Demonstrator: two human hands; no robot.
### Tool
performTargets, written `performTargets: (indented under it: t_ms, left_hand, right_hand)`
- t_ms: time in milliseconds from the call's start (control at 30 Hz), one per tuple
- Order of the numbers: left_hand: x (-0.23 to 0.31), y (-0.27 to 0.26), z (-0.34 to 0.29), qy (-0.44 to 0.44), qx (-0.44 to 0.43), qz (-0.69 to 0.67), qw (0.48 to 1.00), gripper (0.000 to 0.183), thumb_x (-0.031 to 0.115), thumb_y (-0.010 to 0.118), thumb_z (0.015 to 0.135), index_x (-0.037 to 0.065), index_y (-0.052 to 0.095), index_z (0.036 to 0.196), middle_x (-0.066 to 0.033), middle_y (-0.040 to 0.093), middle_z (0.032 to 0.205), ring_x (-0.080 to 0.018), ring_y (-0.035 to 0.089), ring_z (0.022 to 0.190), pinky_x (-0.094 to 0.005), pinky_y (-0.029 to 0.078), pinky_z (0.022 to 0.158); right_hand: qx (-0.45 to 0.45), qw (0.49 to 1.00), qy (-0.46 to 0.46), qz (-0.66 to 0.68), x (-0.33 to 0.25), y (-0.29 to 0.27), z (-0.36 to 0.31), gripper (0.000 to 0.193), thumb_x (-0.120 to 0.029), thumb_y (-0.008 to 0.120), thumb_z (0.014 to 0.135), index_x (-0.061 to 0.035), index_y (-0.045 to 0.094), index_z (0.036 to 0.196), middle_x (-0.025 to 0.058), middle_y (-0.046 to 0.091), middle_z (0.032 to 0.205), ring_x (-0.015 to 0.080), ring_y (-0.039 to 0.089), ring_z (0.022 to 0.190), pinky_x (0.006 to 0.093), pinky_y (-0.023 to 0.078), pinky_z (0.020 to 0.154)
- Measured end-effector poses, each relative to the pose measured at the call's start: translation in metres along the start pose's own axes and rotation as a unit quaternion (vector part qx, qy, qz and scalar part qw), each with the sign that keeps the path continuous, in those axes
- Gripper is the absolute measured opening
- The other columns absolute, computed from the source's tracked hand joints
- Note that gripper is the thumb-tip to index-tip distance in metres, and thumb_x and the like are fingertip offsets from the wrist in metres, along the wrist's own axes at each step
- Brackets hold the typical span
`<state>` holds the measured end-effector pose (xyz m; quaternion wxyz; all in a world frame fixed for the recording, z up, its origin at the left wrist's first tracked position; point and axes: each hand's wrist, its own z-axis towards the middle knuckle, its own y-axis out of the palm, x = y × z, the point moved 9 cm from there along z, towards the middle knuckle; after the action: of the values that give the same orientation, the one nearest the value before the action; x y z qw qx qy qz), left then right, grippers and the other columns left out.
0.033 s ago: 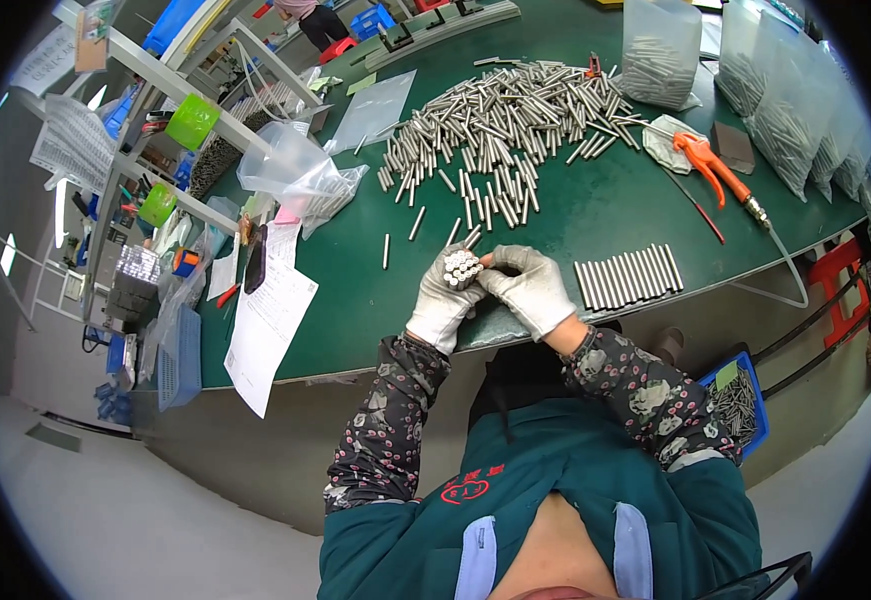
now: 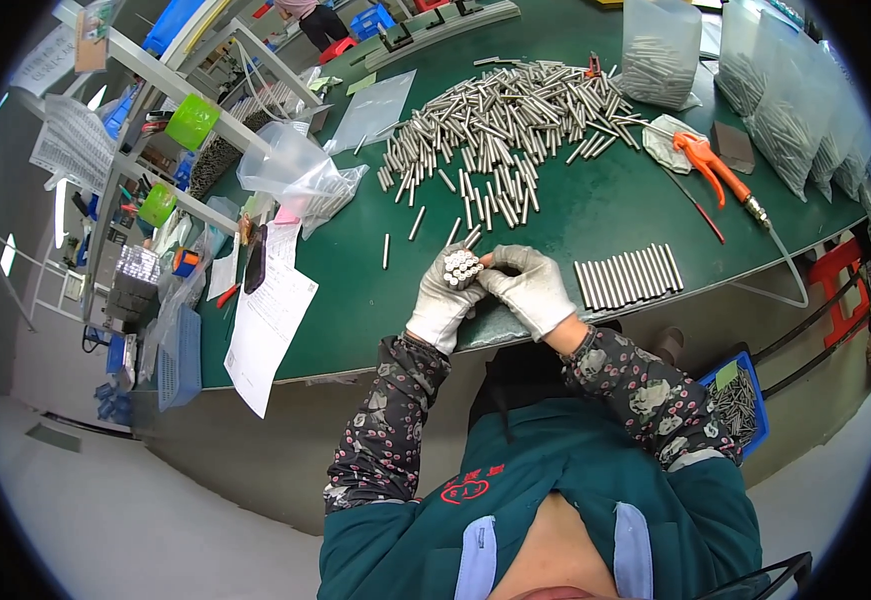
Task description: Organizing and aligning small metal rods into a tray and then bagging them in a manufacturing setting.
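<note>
A bundle of metal pins (image 2: 463,267) stands in my gloved left hand (image 2: 442,303), which is closed round it with the shiny round ends facing up. My gloved right hand (image 2: 530,290) presses against the bundle's right side, its fingers bent and partly hidden. Just beyond my hands lies a big loose pile of metal pins (image 2: 516,115), with several stray ones near its front left. To the right of my right hand, a neat row of metal pins (image 2: 629,278) lies side by side near the table's front edge.
An orange air gun (image 2: 713,170) with a hose lies on the green table (image 2: 596,210) at right. Clear bags of pins (image 2: 791,110) stand behind it. Paper sheets (image 2: 271,320) and a plastic bag (image 2: 306,175) lie at left. A blue bin (image 2: 746,405) of pins sits below, right.
</note>
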<state>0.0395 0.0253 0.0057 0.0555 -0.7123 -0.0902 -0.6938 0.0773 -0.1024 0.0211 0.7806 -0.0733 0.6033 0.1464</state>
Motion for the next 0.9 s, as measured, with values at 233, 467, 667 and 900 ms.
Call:
performTargets:
  t_ms: [233, 467, 667, 900]
  left_hand:
    - [0.0016, 0.0002, -0.0001, 0.005, -0.002, 0.005, 1.0, 0.049, -0.009, 0.062, 0.074, 0.011, 0.05, 0.116, -0.0011, 0.064, 0.096, -0.0042, 0.052, 0.057, -0.0168, 0.041, 0.042]
    - [0.0012, 0.0006, -0.002, -0.002, -0.012, 0.005, 1.0, 0.047, -0.007, 0.064, 0.074, 0.012, 0.05, 0.116, 0.0013, 0.062, 0.091, -0.0041, 0.052, 0.058, -0.0167, 0.041, 0.043]
    - [0.0058, 0.0055, -0.0023, -0.009, -0.013, -0.012, 1.0, 0.046, -0.005, 0.065, 0.075, 0.011, 0.052, 0.116, 0.0019, 0.061, 0.089, -0.0042, 0.052, 0.06, -0.0164, 0.041, 0.043]
    - [0.007, 0.0082, -0.0022, -0.051, -0.041, 0.006, 0.998, 0.045, -0.002, 0.067, 0.075, 0.007, 0.053, 0.116, 0.0014, 0.06, 0.087, -0.0052, 0.053, 0.06, -0.0173, 0.042, 0.043]
  right_hand:
    - [0.008, 1.0, -0.011, 0.014, 0.0011, -0.0004, 0.0004, 0.017, -0.01, 0.067, 0.073, -0.0008, 0.066, 0.087, 0.0111, 0.065, 0.083, 0.0188, 0.063, 0.075, 0.0275, 0.049, 0.07]
    - [-0.001, 0.999, -0.024, -0.023, -0.0047, -0.0005, 0.0004, 0.016, -0.01, 0.065, 0.073, -0.0015, 0.066, 0.086, 0.0115, 0.065, 0.083, 0.0187, 0.063, 0.077, 0.0277, 0.049, 0.072]
    - [0.006, 1.0, -0.013, -0.027, 0.0034, -0.0007, 0.0017, 0.017, -0.01, 0.064, 0.074, -0.0023, 0.066, 0.088, 0.0114, 0.065, 0.085, 0.0204, 0.063, 0.078, 0.0283, 0.049, 0.073]
    - [-0.03, 0.999, -0.011, -0.038, -0.0014, 0.0039, 0.0034, 0.022, -0.011, 0.062, 0.076, -0.0018, 0.066, 0.096, 0.0121, 0.065, 0.091, 0.022, 0.061, 0.086, 0.0286, 0.047, 0.079]
